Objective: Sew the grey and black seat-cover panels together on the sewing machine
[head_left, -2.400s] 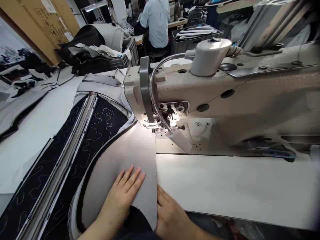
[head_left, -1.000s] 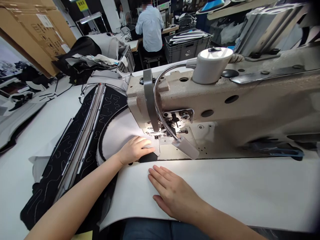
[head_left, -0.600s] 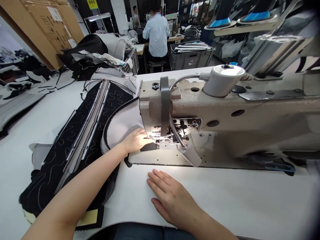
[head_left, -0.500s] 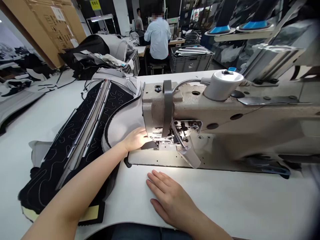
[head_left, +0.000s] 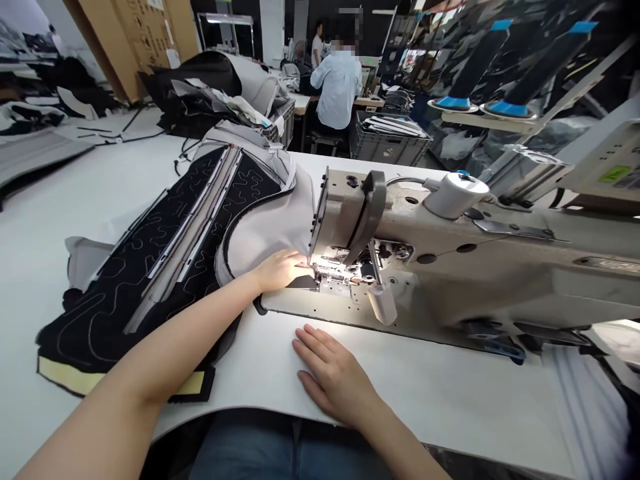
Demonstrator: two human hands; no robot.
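Note:
My left hand (head_left: 283, 270) is beside the needle area of a sewing machine (head_left: 345, 207), its fingers closed on the edge of a large sewn fabric piece (head_left: 265, 233). The fingertips are partly hidden by the machine head. That piece is light grey with black edging and has a black panel (head_left: 100, 313) with wavy pale stitching and long strips. It spreads to the left under my forearm. On the white table (head_left: 450, 393), in front of the machine bed, my right hand (head_left: 335, 373) lies flat and holds nothing. A small lamp (head_left: 383, 303) lights the needle area.
Black thread cones (head_left: 475, 70) stand behind the machine. More fabric (head_left: 215, 87) is heaped at the back left beside a cardboard box (head_left: 135, 40). A person in a light blue shirt (head_left: 337, 87) sits further back, near a grey crate (head_left: 385, 143).
The camera view has turned and tilted, so the machine shows from a slightly different angle. Both hands keep about the same places, the left at the needle area, the right flat on the table.

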